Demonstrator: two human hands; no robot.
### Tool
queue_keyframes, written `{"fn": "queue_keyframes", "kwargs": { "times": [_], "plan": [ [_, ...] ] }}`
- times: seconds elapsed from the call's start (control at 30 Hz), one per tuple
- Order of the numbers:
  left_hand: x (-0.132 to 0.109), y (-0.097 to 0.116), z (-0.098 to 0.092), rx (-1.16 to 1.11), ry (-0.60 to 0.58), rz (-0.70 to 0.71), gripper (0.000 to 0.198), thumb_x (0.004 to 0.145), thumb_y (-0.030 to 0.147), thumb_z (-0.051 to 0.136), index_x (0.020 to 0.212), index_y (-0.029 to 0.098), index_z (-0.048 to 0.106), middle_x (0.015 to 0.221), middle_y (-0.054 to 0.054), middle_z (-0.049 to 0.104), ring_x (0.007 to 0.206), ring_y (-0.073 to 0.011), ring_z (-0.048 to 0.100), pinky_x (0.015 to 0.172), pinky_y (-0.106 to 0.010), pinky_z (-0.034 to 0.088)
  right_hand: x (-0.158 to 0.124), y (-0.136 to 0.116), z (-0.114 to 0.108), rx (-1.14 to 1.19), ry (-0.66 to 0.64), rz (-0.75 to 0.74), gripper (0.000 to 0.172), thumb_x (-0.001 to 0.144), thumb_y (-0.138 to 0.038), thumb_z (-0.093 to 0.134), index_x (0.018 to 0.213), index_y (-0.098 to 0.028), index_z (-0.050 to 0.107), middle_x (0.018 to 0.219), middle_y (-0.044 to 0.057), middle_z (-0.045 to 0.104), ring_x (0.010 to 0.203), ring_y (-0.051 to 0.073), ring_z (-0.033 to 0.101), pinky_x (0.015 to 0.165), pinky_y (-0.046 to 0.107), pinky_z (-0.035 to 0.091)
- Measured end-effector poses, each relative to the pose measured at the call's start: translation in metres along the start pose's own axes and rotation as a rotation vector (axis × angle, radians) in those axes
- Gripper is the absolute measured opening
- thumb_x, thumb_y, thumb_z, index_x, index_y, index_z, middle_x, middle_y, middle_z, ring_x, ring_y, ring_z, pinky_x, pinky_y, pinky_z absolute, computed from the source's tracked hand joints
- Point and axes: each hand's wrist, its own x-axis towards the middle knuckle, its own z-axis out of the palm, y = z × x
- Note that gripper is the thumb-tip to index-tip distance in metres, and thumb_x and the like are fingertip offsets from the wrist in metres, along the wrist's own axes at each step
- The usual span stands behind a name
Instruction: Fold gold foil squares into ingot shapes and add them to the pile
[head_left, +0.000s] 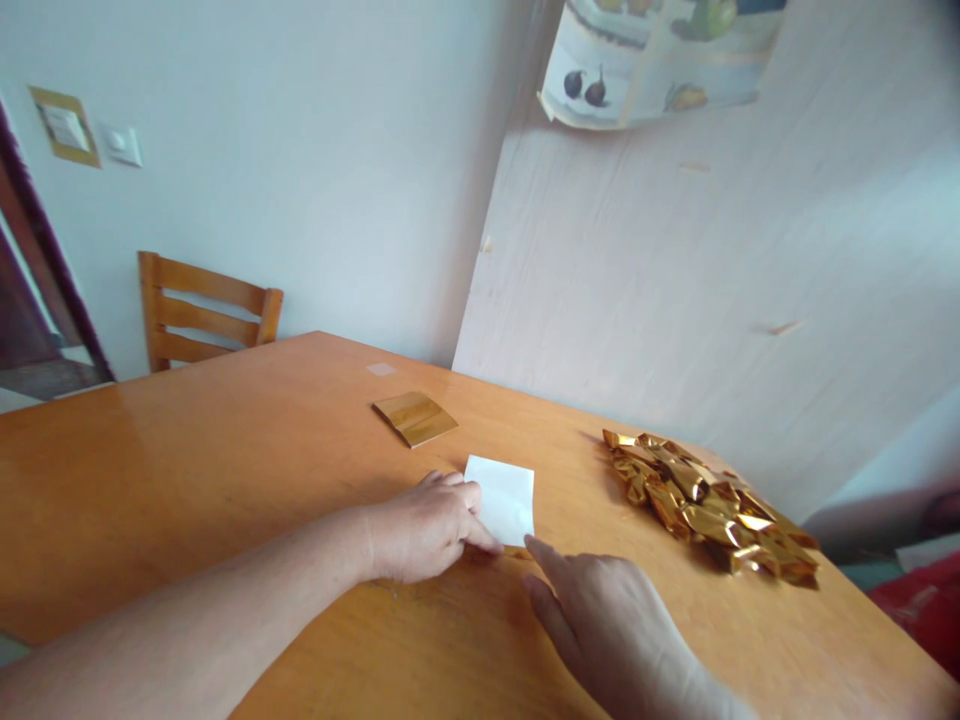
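A white square of paper (504,498) lies on the wooden table, with a narrow gold strip showing along its near edge. My left hand (431,525) rests on its left side, the index finger pointing along the near edge and the other fingers curled. At the paper's near right corner, my right hand (592,600) touches with its index fingertip, thumb apart and below. Beyond the paper is a flat gold square stack (415,417). To the right sits a pile of folded shiny gold foil pieces (705,505).
The wooden table (300,450) reaches the wall at the back. A wooden chair (210,308) stands behind its far left edge. A small pale patch (381,369) lies near the back edge. Red material (922,605) is beyond the right edge.
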Motion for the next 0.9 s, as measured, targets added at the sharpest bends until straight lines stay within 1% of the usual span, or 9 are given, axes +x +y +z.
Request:
{"fn": "queue_keyframes", "kwargs": {
  "times": [0.03, 0.07, 0.17, 0.37, 0.47, 0.63, 0.77, 0.9],
  "plan": [
    [0.000, 0.000, 0.000, 0.002, -0.001, -0.001, 0.056, 0.079, 0.000, 0.051, 0.109, 0.042, 0.076, 0.092, -0.004, 0.059, 0.092, -0.0205, 0.052, 0.083, -0.032, 0.040, 0.001, -0.002, 0.000, 0.009, -0.020, -0.013, 0.028, 0.100, -0.033, 0.046, 0.119, -0.024, 0.064, 0.084, 0.005, 0.079, 0.074, 0.027, 0.076, 0.059, 0.032, 0.048],
    [0.000, 0.000, 0.000, 0.004, 0.000, -0.002, 0.055, 0.080, 0.001, 0.052, 0.109, 0.042, 0.076, 0.092, -0.004, 0.059, 0.092, -0.0206, 0.052, 0.083, -0.032, 0.040, 0.001, -0.004, 0.000, 0.009, -0.052, -0.027, 0.029, 0.099, -0.034, 0.046, 0.121, -0.024, 0.063, 0.083, 0.006, 0.079, 0.073, 0.028, 0.076, 0.058, 0.032, 0.047],
    [0.000, 0.000, 0.000, 0.019, 0.001, 0.001, 0.050, 0.085, 0.005, 0.052, 0.110, 0.041, 0.076, 0.092, -0.005, 0.058, 0.092, -0.0214, 0.051, 0.083, -0.033, 0.040, 0.001, -0.009, -0.002, -0.013, -0.127, -0.029, 0.027, 0.099, -0.033, 0.046, 0.114, -0.023, 0.066, 0.082, 0.007, 0.079, 0.072, 0.030, 0.076, 0.055, 0.032, 0.044],
    [-0.005, -0.002, -0.004, 0.092, 0.000, 0.053, 0.041, 0.093, 0.016, 0.052, 0.113, 0.044, 0.074, 0.089, -0.005, 0.055, 0.090, -0.0217, 0.049, 0.078, -0.032, 0.036, 0.000, -0.007, -0.001, 0.015, -0.132, -0.040, 0.031, 0.098, -0.033, 0.046, 0.121, -0.023, 0.064, 0.089, 0.008, 0.079, 0.080, 0.030, 0.077, 0.059, 0.032, 0.046],
    [-0.008, -0.002, -0.010, 0.133, -0.028, 0.053, 0.042, 0.093, 0.016, 0.052, 0.115, 0.045, 0.073, 0.089, -0.005, 0.055, 0.091, -0.0222, 0.048, 0.078, -0.032, 0.034, -0.001, -0.004, 0.002, 0.030, -0.142, -0.049, 0.033, 0.098, -0.033, 0.046, 0.124, -0.023, 0.063, 0.090, 0.008, 0.079, 0.081, 0.031, 0.077, 0.061, 0.033, 0.047],
    [-0.016, 0.000, -0.021, 0.179, -0.072, 0.034, 0.044, 0.092, 0.013, 0.053, 0.117, 0.044, 0.071, 0.092, -0.005, 0.056, 0.093, -0.0221, 0.047, 0.077, -0.031, 0.031, -0.002, 0.001, 0.008, 0.046, -0.105, -0.073, 0.037, 0.098, -0.032, 0.045, 0.130, -0.023, 0.063, 0.091, 0.009, 0.080, 0.080, 0.030, 0.077, 0.061, 0.032, 0.047],
    [-0.024, 0.003, -0.026, 0.202, -0.058, 0.016, 0.042, 0.087, 0.012, 0.058, 0.112, 0.043, 0.073, 0.091, -0.004, 0.057, 0.089, -0.0213, 0.045, 0.076, -0.032, 0.027, -0.003, 0.006, 0.012, 0.074, -0.077, -0.104, 0.040, 0.097, -0.031, 0.046, 0.133, -0.023, 0.062, 0.089, 0.009, 0.080, 0.080, 0.029, 0.077, 0.060, 0.030, 0.047],
    [-0.029, 0.004, -0.027, 0.225, -0.011, -0.009, 0.048, 0.080, 0.006, 0.061, 0.108, 0.043, 0.074, 0.086, -0.004, 0.056, 0.085, -0.0211, 0.044, 0.074, -0.033, 0.024, -0.003, 0.008, 0.014, 0.107, -0.013, -0.119, 0.037, 0.095, -0.030, 0.048, 0.127, -0.026, 0.066, 0.083, 0.007, 0.080, 0.073, 0.025, 0.076, 0.057, 0.027, 0.045]
  ]
}}
